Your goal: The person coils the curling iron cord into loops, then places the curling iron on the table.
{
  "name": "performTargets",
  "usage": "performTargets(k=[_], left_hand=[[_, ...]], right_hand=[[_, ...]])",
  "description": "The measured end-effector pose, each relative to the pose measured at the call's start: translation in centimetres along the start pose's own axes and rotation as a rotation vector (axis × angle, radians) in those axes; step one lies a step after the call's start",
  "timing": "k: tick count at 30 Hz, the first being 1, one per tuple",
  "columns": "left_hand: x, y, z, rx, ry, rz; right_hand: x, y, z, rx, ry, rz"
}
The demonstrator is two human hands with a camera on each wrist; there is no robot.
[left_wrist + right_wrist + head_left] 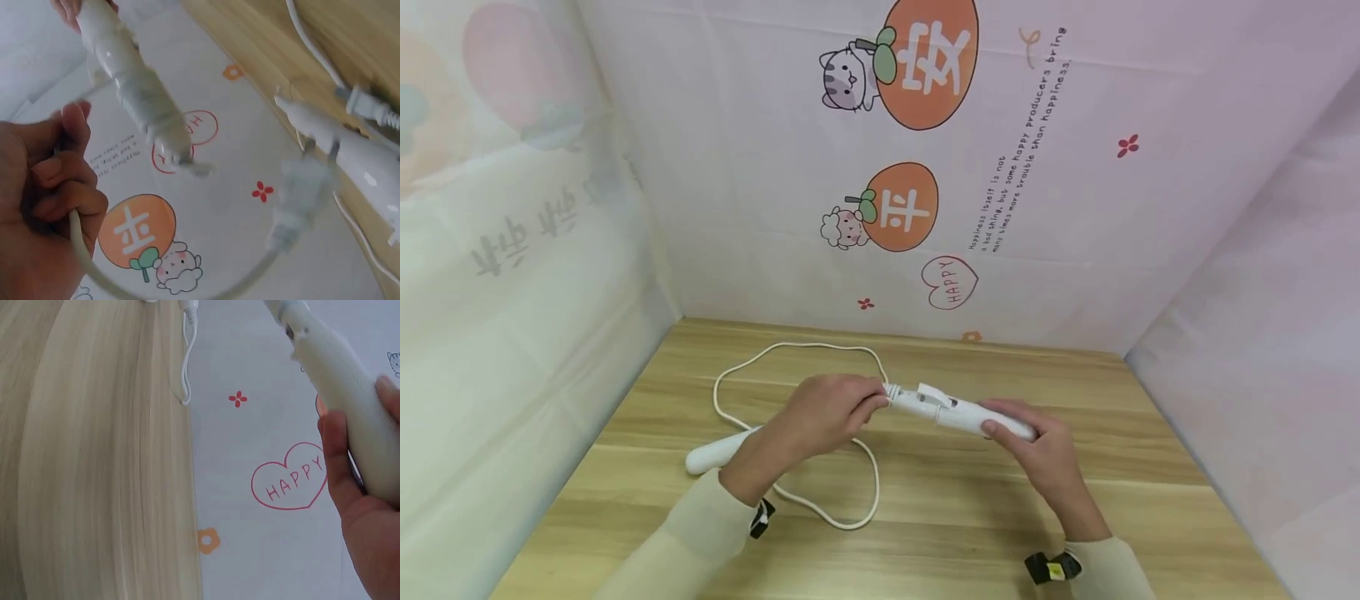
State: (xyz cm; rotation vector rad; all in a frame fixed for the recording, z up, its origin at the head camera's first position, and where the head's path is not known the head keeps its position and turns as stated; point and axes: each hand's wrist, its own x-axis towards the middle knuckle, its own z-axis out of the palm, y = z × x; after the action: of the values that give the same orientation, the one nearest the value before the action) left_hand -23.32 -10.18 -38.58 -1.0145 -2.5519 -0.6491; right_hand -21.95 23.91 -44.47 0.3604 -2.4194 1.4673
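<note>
My right hand grips a white wand-shaped appliance, which looks like a curling iron, by its thick end. A small lever stands up from its side. My left hand is near its narrower end, beside a ribbed white piece. In the left wrist view the curled fingers hold a white cord, which bends round to a two-pin plug. The appliance is held up in the air. In the right wrist view its smooth body lies between thumb and fingers.
A second white rod-like object lies on the wooden table, partly behind my left forearm. White cord loops across the tabletop. Printed cloth walls enclose the table at the back and both sides.
</note>
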Motion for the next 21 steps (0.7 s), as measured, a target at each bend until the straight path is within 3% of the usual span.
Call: performTargets(k=[3,10,13,17,21], left_hand=[[0.0,-0.7,-0.3,0.031,-0.020,0.038],[0.0,-2.4,0.0,0.004,-0.064,0.086],[0.0,-3.3,0.1,-0.136,-0.134,0.058],[0.1,-4.2,0.3,-0.406,-0.239,-0.006],[0.2,-4.6,0.9,-0.589,-0.281,-0.018]], right_hand=[[-0.3,0.4,-0.2,-0.022,-0.089,-0.022],[-1.1,1.1,-0.5,0.069,-0.215,-0.041],[-1.3,1.2,-0.7,0.126,-0.254,-0.067],[-1.6,1.3,-0.8,0.243,-0.288,-0.082],[-1.7,1.2,-0.8,0.375,-0.304,-0.091]])
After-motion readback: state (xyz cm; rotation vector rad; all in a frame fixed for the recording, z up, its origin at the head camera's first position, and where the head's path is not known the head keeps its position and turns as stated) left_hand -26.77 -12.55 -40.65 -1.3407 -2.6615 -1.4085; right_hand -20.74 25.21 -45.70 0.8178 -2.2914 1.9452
